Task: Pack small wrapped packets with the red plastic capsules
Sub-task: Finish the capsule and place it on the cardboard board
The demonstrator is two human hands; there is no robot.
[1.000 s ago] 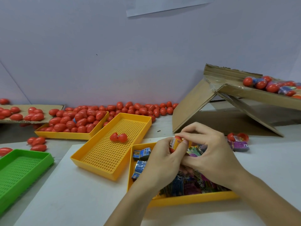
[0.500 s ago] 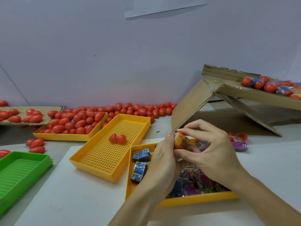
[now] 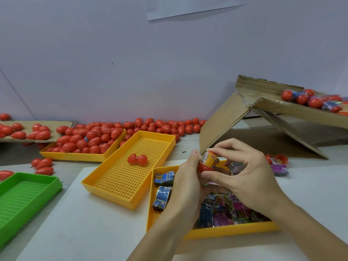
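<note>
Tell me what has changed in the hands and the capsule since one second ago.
Both hands, left hand and right hand, keep gripping the red capsule half; the orange packet now stands upright in it. The open capsule in the middle yellow tray stayed put.

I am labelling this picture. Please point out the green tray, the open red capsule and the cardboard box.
green tray (image 3: 22, 196), head view, perforated floor.
open red capsule (image 3: 137, 159), head view, hinge between halves.
cardboard box (image 3: 222, 125), head view, hanging flap.

green tray left, cardboard box right
</note>
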